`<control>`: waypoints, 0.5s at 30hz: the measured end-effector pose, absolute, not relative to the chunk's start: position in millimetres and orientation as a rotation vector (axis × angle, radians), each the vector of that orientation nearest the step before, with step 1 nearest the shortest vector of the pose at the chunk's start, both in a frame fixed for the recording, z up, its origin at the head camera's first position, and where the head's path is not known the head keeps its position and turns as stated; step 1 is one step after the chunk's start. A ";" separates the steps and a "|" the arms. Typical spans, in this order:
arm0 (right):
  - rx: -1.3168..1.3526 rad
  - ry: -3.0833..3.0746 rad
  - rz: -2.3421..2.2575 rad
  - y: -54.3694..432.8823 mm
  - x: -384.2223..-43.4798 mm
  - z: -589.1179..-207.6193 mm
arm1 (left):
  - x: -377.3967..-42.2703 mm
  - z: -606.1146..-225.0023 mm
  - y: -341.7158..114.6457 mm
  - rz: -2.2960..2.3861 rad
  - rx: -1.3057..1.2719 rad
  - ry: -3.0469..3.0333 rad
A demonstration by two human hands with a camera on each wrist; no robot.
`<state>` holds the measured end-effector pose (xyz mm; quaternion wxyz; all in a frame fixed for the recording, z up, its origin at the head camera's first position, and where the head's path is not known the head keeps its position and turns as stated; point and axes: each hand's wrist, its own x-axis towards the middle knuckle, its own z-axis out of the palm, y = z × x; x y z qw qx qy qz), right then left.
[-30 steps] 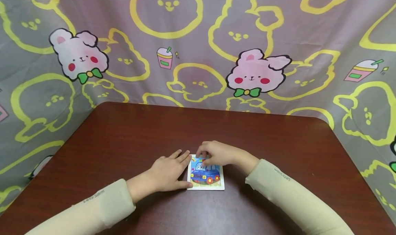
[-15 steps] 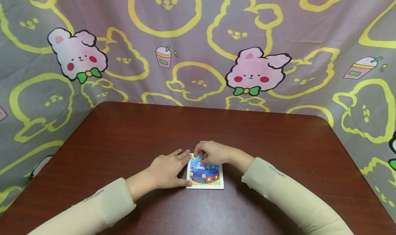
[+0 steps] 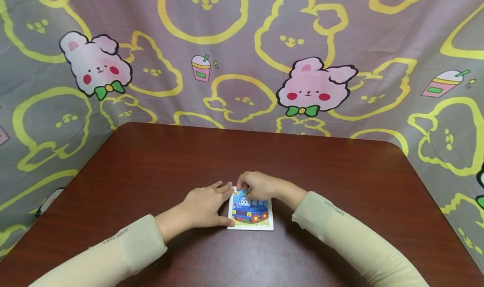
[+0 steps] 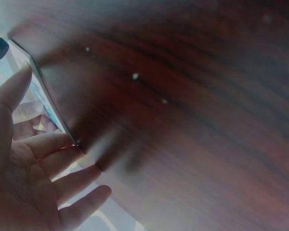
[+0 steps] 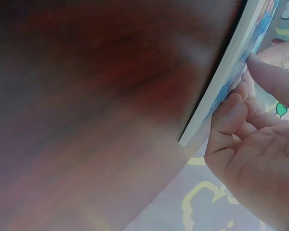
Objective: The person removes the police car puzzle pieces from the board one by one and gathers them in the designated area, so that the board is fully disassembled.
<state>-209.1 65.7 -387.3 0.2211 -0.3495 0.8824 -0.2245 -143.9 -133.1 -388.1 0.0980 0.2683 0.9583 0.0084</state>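
A small square picture puzzle (image 3: 250,213) with a white border lies flat on the table, showing a blue cartoon car with red and yellow wheels. Along its left edge rests my left hand (image 3: 204,206), fingers spread and fairly straight; thumb and fingertips touch the border in the left wrist view. Over the puzzle's upper part is my right hand (image 3: 261,186), fingers bent down. Its thumb (image 5: 265,72) and curled fingers meet the picture surface. Whether they pinch a piece there is hidden. The hand covers the picture's upper right.
The dark reddish-brown table (image 3: 181,152) has rounded far corners. Behind it and at both sides hangs a grey-pink curtain (image 3: 242,47) with yellow outlines and cartoon rabbits. Light sleeves (image 3: 128,247) cover both forearms.
Both hands keep nearly the same place on the puzzle. The right hand and forearm have shifted slightly left, and the puzzle sits a touch higher in the head view.
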 end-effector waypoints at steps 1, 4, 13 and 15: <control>-0.960 2.436 -0.621 65.3 -209.2 -387.1 | -143.9 -387.9 -133.2 0.027 0.788 2.834; -0.945 2.427 -0.619 64.5 -209.9 -386.8 | -144.0 -387.5 -132.8 0.031 0.775 2.826; -0.903 2.400 -0.624 63.2 -212.3 -387.4 | -143.7 -385.8 -131.0 0.030 0.754 2.819; -0.900 2.398 -0.627 63.3 -212.6 -388.0 | -143.4 -385.5 -130.9 0.037 0.748 2.817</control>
